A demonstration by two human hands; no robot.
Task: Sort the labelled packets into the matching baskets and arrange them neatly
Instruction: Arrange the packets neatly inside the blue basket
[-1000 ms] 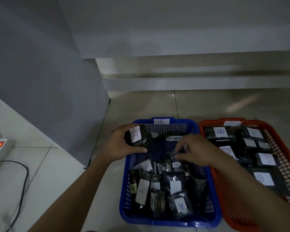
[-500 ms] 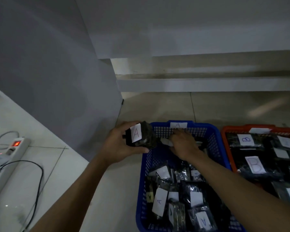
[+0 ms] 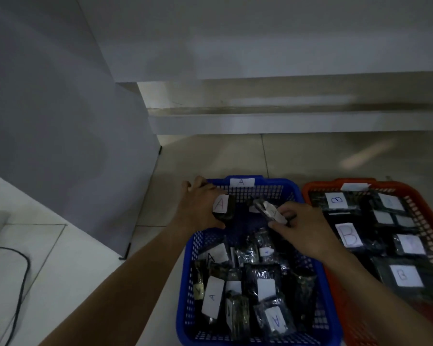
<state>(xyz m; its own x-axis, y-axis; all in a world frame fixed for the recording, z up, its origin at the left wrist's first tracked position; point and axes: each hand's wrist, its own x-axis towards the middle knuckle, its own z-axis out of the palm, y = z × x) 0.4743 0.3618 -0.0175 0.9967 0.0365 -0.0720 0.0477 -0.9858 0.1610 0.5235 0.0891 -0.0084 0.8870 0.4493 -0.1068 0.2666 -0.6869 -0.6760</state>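
Tiled floor [image 3: 310,156] | right hand [image 3: 308,231] pinches packet [image 3: 270,212], long axis diagonal

There were two baskets on the floor: one blue basket [image 3: 293,189] tagged A and one orange basket [image 3: 398,188]. Two hands showed, the left hand [image 3: 200,208] and the right hand [image 3: 308,228], each holding one packet. In the orange basket, three labels clearly read B; the packets heaped in the blue basket were too jumbled to count.

Both hands [image 3: 203,208] [image 3: 308,233] grip A packets [image 3: 223,207] [image 3: 270,212] over blue basket [image 3: 293,188].
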